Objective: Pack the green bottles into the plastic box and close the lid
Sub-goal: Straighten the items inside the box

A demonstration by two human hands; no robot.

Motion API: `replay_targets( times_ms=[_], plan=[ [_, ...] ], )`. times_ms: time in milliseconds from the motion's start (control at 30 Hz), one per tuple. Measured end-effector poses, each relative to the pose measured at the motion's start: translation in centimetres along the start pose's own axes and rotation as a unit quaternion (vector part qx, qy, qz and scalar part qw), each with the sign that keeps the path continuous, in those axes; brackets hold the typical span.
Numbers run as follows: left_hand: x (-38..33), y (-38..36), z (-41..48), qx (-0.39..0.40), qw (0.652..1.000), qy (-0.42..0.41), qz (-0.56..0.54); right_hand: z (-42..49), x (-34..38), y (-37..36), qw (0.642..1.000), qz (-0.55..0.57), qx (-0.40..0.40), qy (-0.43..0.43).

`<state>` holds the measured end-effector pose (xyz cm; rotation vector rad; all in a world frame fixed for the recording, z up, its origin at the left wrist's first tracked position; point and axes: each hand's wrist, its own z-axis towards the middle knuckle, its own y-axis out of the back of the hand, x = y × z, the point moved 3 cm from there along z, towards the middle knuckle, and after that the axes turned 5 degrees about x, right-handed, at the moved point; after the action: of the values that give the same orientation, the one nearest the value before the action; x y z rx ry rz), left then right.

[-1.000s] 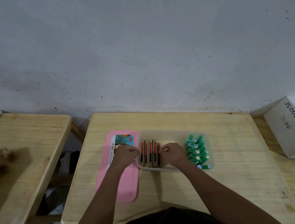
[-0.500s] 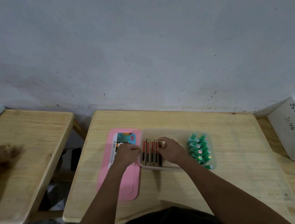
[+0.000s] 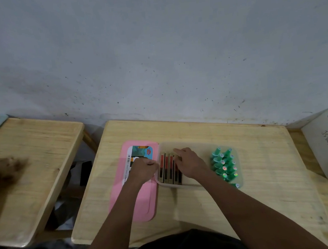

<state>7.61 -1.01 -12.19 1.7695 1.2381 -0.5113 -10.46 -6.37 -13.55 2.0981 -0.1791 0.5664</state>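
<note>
Green bottles are in box; lid off, to fit. L hand grips box edge; R hand on red packs, grip unclear.

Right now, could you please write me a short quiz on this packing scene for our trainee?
1. True or false: the pink lid is already on the plastic box.
2. Where are the green bottles? A) on the lid; B) in the box's right end; C) on the left table.
3. Which hand touches the red and gold packs?

Key: 1 false, the lid lies on the table beside the box; 2 B; 3 the right hand.
</note>
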Motion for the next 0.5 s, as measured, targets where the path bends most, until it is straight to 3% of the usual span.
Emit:
replay_targets(
  times_ms=[167,400,500],
  plan=[
    [-0.1,-0.1,-0.2,-0.004,1.000,-0.001,-0.009,0.5,1.2,-0.4,0.995,-0.006,0.086,0.043],
    [-0.4,-0.1,-0.6,-0.003,0.999,-0.027,0.028,-2.6,0.9,2.2,0.998,0.037,-0.001,0.059],
    [0.2,-0.1,-1.5,-0.049,0.997,-0.056,0.035,-5.0,0.7,2.9,0.996,0.041,0.001,0.078]
  ],
)
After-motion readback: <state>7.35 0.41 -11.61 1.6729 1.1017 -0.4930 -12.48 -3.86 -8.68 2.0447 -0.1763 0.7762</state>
